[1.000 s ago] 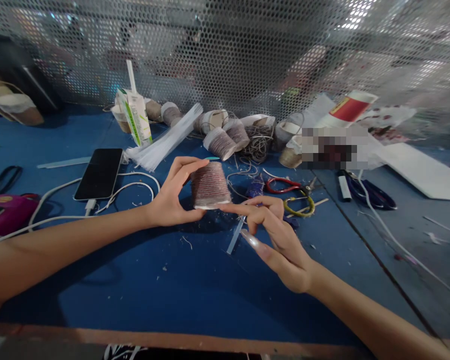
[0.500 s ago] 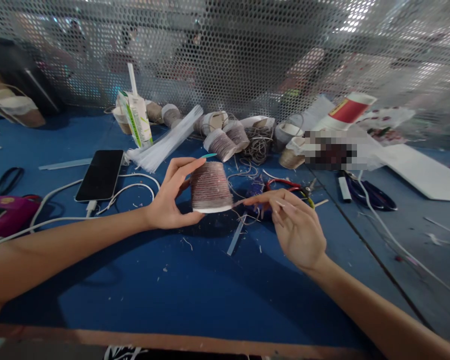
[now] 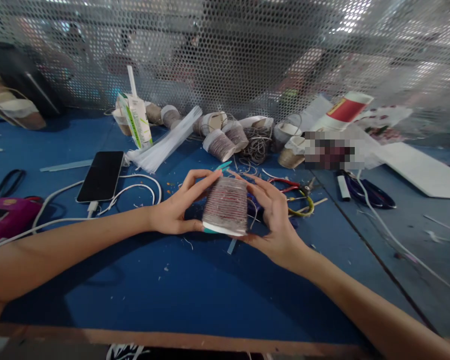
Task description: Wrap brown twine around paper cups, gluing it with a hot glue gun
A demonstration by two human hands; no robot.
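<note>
The cord-wrapped cup (image 3: 225, 205) has shifted right and nearer the person since half a second ago, and the right hand (image 3: 279, 227), then beside it, now grips its right side. The left hand (image 3: 178, 207) holds the opposite side, its fingers spread from top to white lower edge. The cup is above the table (image 3: 165, 300), in front of the red-and-yellow-handled scissors (image 3: 305, 206) and left of them.

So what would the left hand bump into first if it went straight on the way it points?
The left hand would first meet the cord-wrapped cup it holds; beyond that, probably the right hand, though depth is unclear.
</note>
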